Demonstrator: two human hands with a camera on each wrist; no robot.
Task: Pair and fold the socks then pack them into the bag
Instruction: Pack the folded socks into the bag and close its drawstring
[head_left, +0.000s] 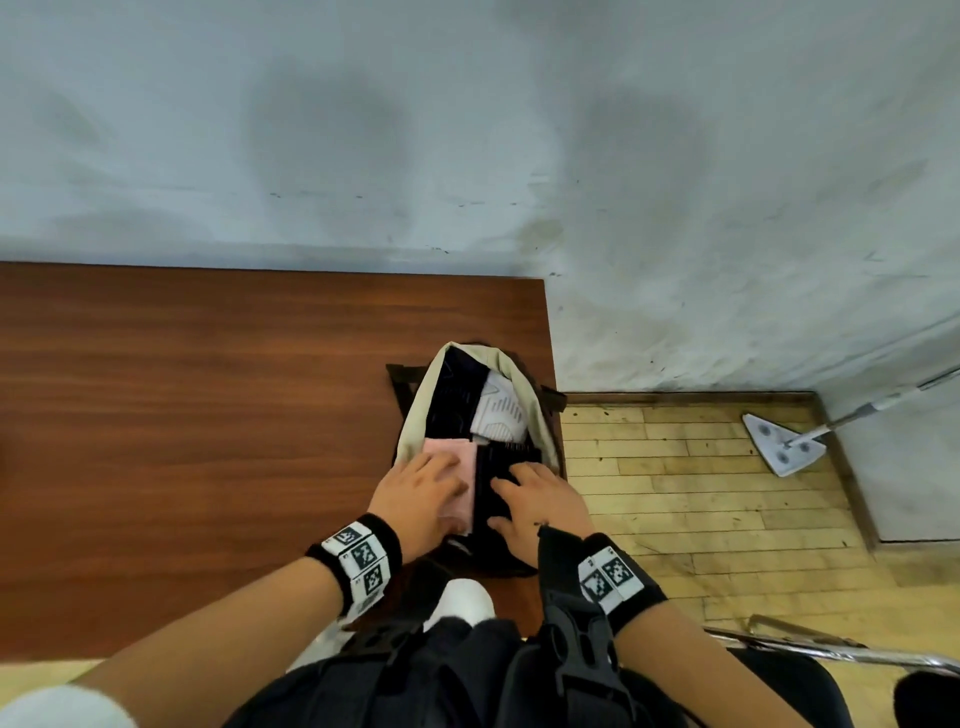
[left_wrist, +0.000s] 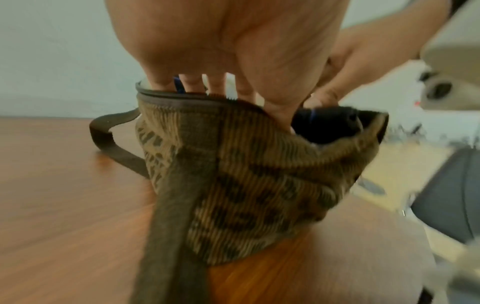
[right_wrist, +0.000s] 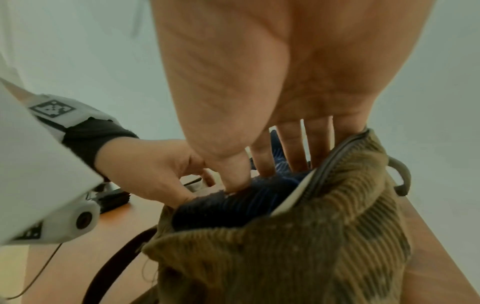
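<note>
The left hand (head_left: 421, 493) lies just below the middle of the head view, fingers straight and flat on a folded pink sock pair (head_left: 460, 467) in the mouth of the bag, pressing it down rather than gripping it. In the left wrist view its fingers (left_wrist: 193, 84) reach past the zipped rim into the bag.

Just to its right, the right hand (head_left: 540, 506) rests with fingers spread and fairly straight on a dark ribbed sock bundle (head_left: 506, 467), which sits touching the pink pair. The right wrist view shows those fingers (right_wrist: 293, 148) pushed down into navy striped fabric, thumb tip pressed against it; nothing is pinched.

Both bundles sit in the near half of the open bag (head_left: 415, 415), a brown corduroy bag with a cream lining and dark straps (left_wrist: 109, 139). Farther in, toward the top of the opening, lie a white patterned sock pair (head_left: 498, 410) on the right and another dark item on the left, too shadowed to identify.

The bag stands at the right edge of a reddish wooden table (head_left: 208, 415), filling the left middle of the head view. Right of it is pale plank flooring, with a flat white mop head (head_left: 779, 447) against the grey wall at the right edge.
</note>
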